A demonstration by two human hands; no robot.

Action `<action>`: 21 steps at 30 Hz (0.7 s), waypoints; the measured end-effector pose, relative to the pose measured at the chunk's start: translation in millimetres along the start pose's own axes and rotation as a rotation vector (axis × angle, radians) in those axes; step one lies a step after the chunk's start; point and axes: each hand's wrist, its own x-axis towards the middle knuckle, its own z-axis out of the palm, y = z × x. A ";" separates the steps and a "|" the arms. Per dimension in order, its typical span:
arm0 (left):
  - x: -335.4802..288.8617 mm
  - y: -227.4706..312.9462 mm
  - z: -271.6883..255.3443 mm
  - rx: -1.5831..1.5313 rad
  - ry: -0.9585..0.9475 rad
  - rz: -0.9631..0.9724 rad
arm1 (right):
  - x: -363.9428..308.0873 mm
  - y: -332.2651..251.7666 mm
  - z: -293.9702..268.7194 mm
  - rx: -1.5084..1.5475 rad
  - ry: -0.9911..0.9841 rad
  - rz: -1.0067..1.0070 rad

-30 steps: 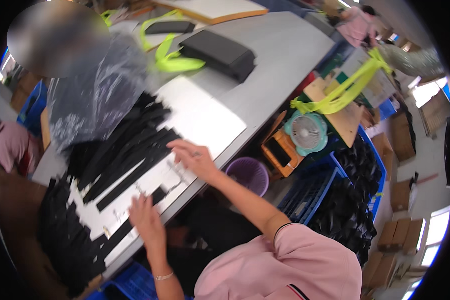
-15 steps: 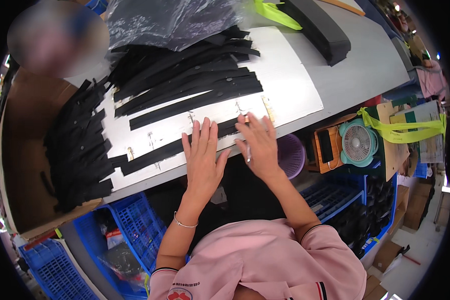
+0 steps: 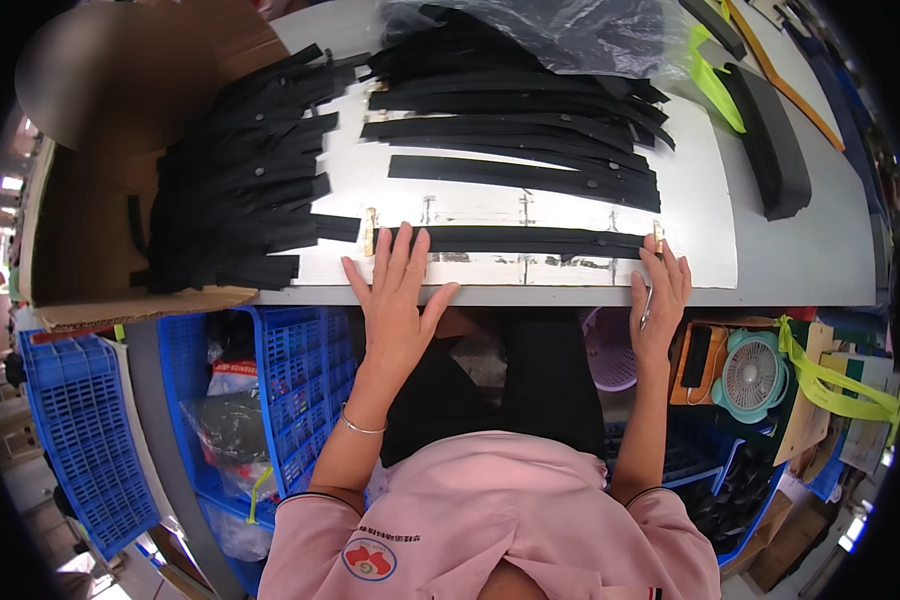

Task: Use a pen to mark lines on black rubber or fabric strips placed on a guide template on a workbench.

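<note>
A black fabric strip (image 3: 530, 240) lies straight across the white marked board (image 3: 705, 200), close to the table's front edge. My left hand (image 3: 398, 290) lies open, its fingertips pressing the strip's left end beside a tan marker patch. At the strip's right end rest the fingertips of my right hand (image 3: 662, 290), near a second tan patch. A slim, silvery pen-like tool (image 3: 648, 308) is tucked between that hand's thumb and fingers. Beyond, another single strip (image 3: 520, 180) lies apart, with a pile of black strips (image 3: 510, 100) behind it.
More strips (image 3: 240, 180) hang over an open cardboard box (image 3: 90, 230) on the left. Clear plastic sheeting (image 3: 590, 40) covers the far pile. A long dark block (image 3: 770, 150) lies at the right. Below the table are blue crates (image 3: 310, 400), a purple basket (image 3: 610, 350) and a small fan (image 3: 752, 375).
My view has turned, so the board now sits level. My hands have spread apart along the strip, the right one out to its right end.
</note>
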 end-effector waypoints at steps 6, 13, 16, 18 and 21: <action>4.2 -12.1 -4.3 -0.066 -0.029 0.032 | 3.7 -4.9 -3.8 0.040 -0.022 0.027; 3.8 -14.2 -1.4 -0.060 0.048 0.049 | 30.5 -56.5 -8.0 0.471 0.081 0.167; 3.7 -16.1 0.7 -0.064 0.060 0.043 | 52.3 -108.7 3.0 0.912 -0.130 0.368; 3.4 -16.8 1.4 -0.058 0.055 0.048 | 64.6 -135.1 18.3 0.981 -0.215 0.343; 3.5 -15.6 2.6 -0.109 0.078 0.013 | 88.2 -175.8 35.8 1.081 -0.308 0.348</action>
